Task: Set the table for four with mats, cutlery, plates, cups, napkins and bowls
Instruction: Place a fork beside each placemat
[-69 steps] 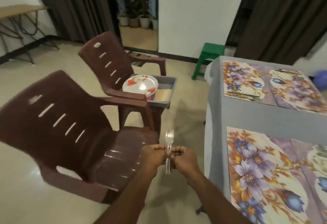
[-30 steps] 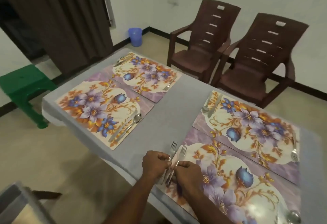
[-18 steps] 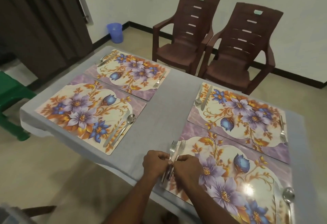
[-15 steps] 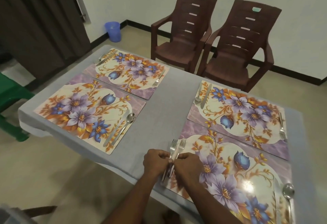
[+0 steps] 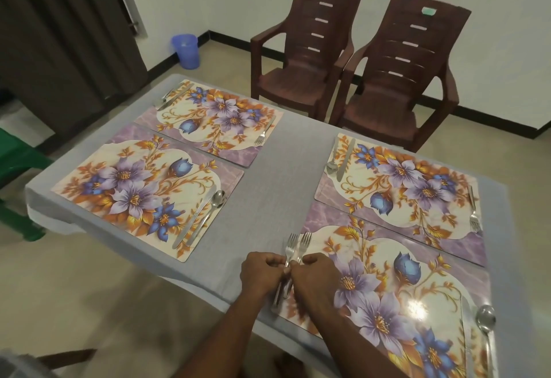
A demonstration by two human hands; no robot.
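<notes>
Several floral mats lie on the grey-clothed table (image 5: 274,175). Over the left edge of the near right mat (image 5: 387,282), my left hand (image 5: 262,273) and my right hand (image 5: 313,276) meet, both pinching the handles of two forks (image 5: 296,246) whose tines point away from me. The near left mat (image 5: 143,192) carries a knife and spoon (image 5: 205,213) on its right side. On the far left mat (image 5: 214,118) there is a fork (image 5: 264,134) and cutlery at its far corner. The far right mat (image 5: 399,186) has a spoon and knife (image 5: 338,160) and a fork (image 5: 474,213).
Two brown plastic chairs (image 5: 304,58) (image 5: 399,79) stand beyond the table. A blue bin (image 5: 185,49) sits by the wall, a green stool (image 5: 15,175) at the left, dark curtains behind it. A spoon (image 5: 486,327) lies on the near mat's right edge.
I have turned from the chairs with the tray to the table. Both hands brought the two forks down over the near right mat's left edge and now hold nearly still.
</notes>
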